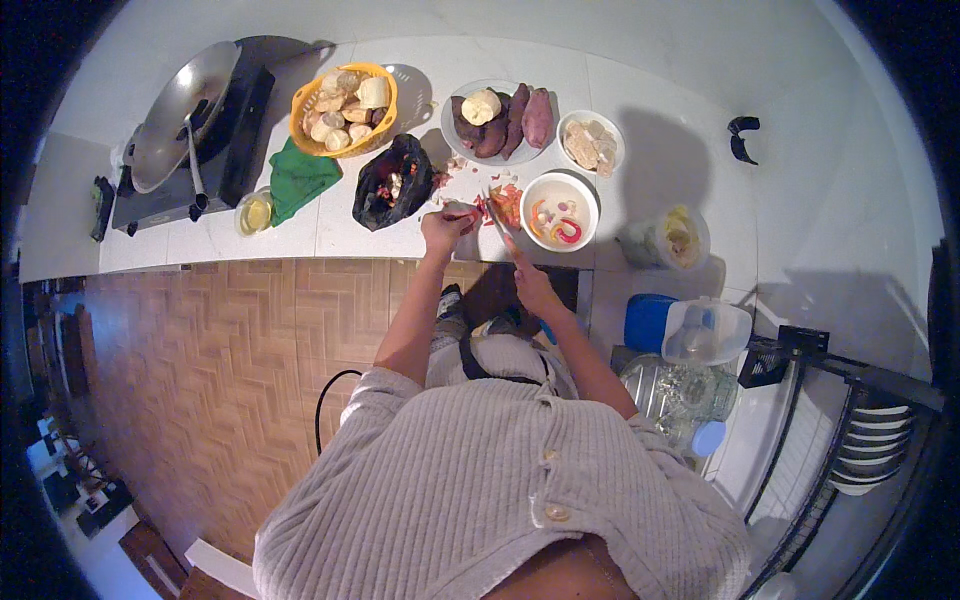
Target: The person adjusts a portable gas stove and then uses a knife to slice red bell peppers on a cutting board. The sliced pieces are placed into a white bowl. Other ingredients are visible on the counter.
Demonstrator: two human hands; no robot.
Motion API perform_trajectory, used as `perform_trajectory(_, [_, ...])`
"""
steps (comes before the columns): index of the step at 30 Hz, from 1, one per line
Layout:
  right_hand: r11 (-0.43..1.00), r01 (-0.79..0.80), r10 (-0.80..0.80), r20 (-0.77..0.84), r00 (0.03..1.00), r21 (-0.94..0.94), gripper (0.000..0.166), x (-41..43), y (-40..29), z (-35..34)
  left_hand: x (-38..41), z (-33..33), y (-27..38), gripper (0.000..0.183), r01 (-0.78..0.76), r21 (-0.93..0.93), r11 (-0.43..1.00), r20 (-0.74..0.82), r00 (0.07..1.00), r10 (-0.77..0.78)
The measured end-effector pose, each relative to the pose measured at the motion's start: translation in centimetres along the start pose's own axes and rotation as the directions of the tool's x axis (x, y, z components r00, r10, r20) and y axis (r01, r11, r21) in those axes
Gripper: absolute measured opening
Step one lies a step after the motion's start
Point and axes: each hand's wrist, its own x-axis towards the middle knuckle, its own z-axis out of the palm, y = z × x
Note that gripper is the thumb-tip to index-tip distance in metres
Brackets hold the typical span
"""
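Note:
My left hand [442, 231], at the counter's front edge, holds a red piece, probably chili pepper [466, 214]. My right hand [531, 281] grips a kitchen knife [496, 214], its blade over the counter beside chopped red and orange pieces [508, 204]. Just right of them stands a white bowl [592, 217] of liquid with red and orange chili peppers and small pale pieces in it. Left of my left hand lies an opened black plastic bag [367, 196] with red and pale scraps inside. Small scraps are scattered between the bag and the chopped pieces.
Behind are a yellow basket [300, 139] of peeled root pieces, a plate [457, 150] of purple sweet potatoes and a smaller bowl [564, 154] of pale brown pieces. Leftward are a green cloth [300, 180], a small glass bowl [241, 217] and a wok [172, 127] on a stove. A container [697, 244] stands right.

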Motion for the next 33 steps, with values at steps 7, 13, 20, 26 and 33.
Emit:
perform_trajectory(7, [0.991,-0.128,0.13,0.127,0.983,-0.024,0.066,-1.2,-3.4,-0.8,2.8,0.6,-4.1,0.029,0.017,0.486,0.874,-0.2,0.975,0.092])
perform_trajectory(13, [0.982,-0.158,0.171,0.137,0.976,-0.101,0.067,-1.9,-3.4,-0.7,1.5,1.6,-1.0,0.022,-0.032,0.678,0.734,-0.15,0.972,0.181])
perform_trajectory(20, [0.975,-0.215,0.222,0.16,0.962,-0.062,0.068,-2.4,-3.6,0.1,1.6,1.0,-0.4,0.024,0.024,0.72,0.693,-0.135,0.985,0.106])
perform_trajectory(26, [0.945,-0.306,0.321,0.142,0.936,-0.114,0.071,-2.3,-5.1,0.3,2.2,0.3,-1.7,0.027,0.007,0.673,0.74,-0.093,0.993,0.075])
perform_trajectory(33, [0.915,-0.365,0.389,0.138,0.911,-0.172,0.079,-2.2,-6.9,0.3,1.6,0.3,-3.0,0.022,-0.021,0.535,0.845,-0.134,0.985,0.109])
